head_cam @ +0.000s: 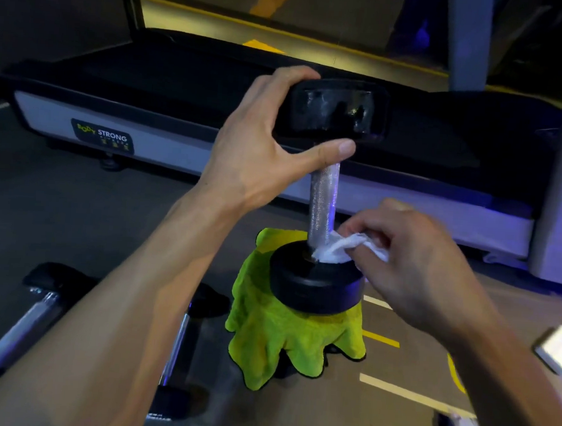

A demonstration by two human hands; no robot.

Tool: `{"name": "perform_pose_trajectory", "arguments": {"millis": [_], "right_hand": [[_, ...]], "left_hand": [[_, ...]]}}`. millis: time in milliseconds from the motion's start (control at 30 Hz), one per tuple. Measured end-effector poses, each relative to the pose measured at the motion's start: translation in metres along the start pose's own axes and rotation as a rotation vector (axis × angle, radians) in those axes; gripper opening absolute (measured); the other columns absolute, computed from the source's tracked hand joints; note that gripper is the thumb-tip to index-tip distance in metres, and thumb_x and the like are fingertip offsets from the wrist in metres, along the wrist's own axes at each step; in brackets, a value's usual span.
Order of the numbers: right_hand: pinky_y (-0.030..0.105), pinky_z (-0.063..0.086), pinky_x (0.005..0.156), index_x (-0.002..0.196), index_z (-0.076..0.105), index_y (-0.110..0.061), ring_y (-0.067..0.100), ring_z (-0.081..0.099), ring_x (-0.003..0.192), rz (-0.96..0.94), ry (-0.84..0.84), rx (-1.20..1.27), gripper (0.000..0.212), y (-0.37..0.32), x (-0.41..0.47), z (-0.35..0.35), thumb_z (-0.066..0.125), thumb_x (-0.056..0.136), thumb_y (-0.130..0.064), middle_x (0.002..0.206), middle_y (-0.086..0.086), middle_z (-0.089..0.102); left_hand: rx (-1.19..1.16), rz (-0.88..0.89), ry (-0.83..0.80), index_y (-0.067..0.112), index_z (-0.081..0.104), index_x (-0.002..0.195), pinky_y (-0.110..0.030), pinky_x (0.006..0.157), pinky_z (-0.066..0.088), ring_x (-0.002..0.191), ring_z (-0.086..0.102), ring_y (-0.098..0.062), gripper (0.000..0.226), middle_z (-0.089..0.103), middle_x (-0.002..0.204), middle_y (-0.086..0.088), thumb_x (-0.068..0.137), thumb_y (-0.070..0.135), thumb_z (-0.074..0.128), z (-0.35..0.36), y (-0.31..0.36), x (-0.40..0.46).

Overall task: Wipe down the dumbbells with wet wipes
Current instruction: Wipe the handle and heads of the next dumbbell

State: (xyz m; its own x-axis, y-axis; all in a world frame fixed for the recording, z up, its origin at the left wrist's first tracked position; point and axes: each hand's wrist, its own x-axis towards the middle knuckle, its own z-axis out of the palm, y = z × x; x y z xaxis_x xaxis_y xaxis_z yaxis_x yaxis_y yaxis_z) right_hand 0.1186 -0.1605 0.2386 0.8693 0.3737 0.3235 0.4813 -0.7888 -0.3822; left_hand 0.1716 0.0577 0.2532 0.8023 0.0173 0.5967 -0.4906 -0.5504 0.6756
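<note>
A black dumbbell [323,202] with a knurled silver handle stands upright on a stand draped with a lime-green cloth [285,338]. My left hand [270,143] grips its upper black head, fingers over the top and thumb underneath. My right hand [411,263] pinches a crumpled white wet wipe [335,249] and presses it against the base of the handle, on the top face of the lower head.
Two more dumbbells [19,325] [179,348] lie on the floor at lower left. A treadmill deck [192,135] labelled BODY STRONG runs across behind. A white packet [557,351] lies at the right edge. Yellow and white lines mark the floor.
</note>
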Motion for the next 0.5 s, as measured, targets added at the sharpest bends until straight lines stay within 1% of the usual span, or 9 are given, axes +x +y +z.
{"name": "perform_pose_trajectory", "arguments": {"millis": [67,133,167,200,267,333,367,433,500], "right_hand": [[0.035,0.043,0.062,0.09,0.068,-0.027,0.016,0.054,0.069,-0.022,0.061,-0.043,0.016,-0.006,0.004,0.015,0.069,0.083,-0.012,0.075,-0.009,0.052],[0.04,0.049,0.064,0.091,0.067,-0.025,0.016,0.057,0.068,-0.022,0.092,0.009,0.016,-0.008,0.001,0.028,0.073,0.08,-0.015,0.075,-0.007,0.058],[0.039,0.05,0.066,0.092,0.068,-0.025,0.013,0.058,0.068,-0.024,0.109,0.042,0.017,-0.007,-0.002,0.03,0.075,0.08,-0.016,0.076,-0.007,0.061],[0.035,0.05,0.068,0.094,0.07,-0.027,0.011,0.06,0.07,-0.031,0.122,0.061,0.017,-0.005,-0.005,0.031,0.076,0.08,-0.018,0.077,-0.008,0.064],[0.029,0.05,0.075,0.1,0.075,-0.028,0.01,0.064,0.082,-0.057,0.126,0.043,0.018,-0.003,-0.012,0.028,0.074,0.082,-0.023,0.083,-0.016,0.068],[0.028,0.049,0.082,0.102,0.078,-0.028,0.011,0.062,0.094,-0.07,0.086,0.003,0.021,-0.001,-0.015,0.022,0.068,0.083,-0.03,0.088,-0.02,0.068],[0.03,0.05,0.082,0.101,0.079,-0.03,0.01,0.063,0.095,-0.059,0.055,-0.008,0.022,-0.001,-0.015,0.019,0.065,0.084,-0.032,0.089,-0.019,0.07],[0.036,0.053,0.077,0.097,0.08,-0.033,0.013,0.066,0.086,-0.032,-0.005,-0.042,0.023,-0.004,-0.012,0.014,0.06,0.085,-0.037,0.084,-0.013,0.074],[0.037,0.053,0.071,0.091,0.08,-0.034,0.018,0.066,0.076,-0.039,-0.052,-0.1,0.021,-0.009,-0.007,0.013,0.06,0.086,-0.038,0.078,-0.009,0.074]], "left_hand": [[-0.003,-0.002,0.002,0.036,0.051,0.143,-0.029,0.103,0.049,0.12,0.057,-0.001,0.08,0.055,0.131,0.013,0.075,0.07,0.078,0.0,0.0,0.0],[-0.001,0.004,-0.005,0.035,0.051,0.142,-0.028,0.103,0.049,0.119,0.057,-0.001,0.08,0.055,0.13,0.013,0.076,0.07,0.078,0.001,0.001,0.001],[0.0,0.007,-0.011,0.035,0.051,0.143,-0.026,0.102,0.049,0.119,0.056,0.0,0.08,0.055,0.13,0.013,0.076,0.07,0.078,0.001,0.001,0.001],[-0.002,0.008,-0.016,0.035,0.05,0.143,-0.024,0.101,0.049,0.119,0.056,0.001,0.079,0.054,0.13,0.014,0.077,0.07,0.078,0.001,0.001,0.001],[-0.01,0.007,-0.022,0.035,0.049,0.143,-0.02,0.099,0.048,0.118,0.055,0.002,0.078,0.053,0.13,0.014,0.079,0.07,0.076,0.002,0.002,0.0],[-0.014,-0.005,-0.022,0.036,0.048,0.144,-0.022,0.098,0.049,0.118,0.055,0.002,0.076,0.052,0.129,0.016,0.081,0.072,0.072,0.002,0.003,0.001],[-0.017,-0.012,-0.023,0.037,0.048,0.143,-0.024,0.098,0.049,0.117,0.055,0.002,0.075,0.052,0.129,0.016,0.082,0.073,0.071,0.002,0.003,0.001],[-0.022,-0.022,-0.025,0.038,0.049,0.143,-0.027,0.1,0.05,0.118,0.055,0.001,0.074,0.052,0.128,0.017,0.082,0.073,0.07,0.003,0.004,0.002],[-0.025,-0.025,-0.028,0.037,0.049,0.144,-0.03,0.101,0.051,0.118,0.056,0.001,0.075,0.052,0.128,0.017,0.082,0.073,0.071,0.004,0.005,0.002]]}}
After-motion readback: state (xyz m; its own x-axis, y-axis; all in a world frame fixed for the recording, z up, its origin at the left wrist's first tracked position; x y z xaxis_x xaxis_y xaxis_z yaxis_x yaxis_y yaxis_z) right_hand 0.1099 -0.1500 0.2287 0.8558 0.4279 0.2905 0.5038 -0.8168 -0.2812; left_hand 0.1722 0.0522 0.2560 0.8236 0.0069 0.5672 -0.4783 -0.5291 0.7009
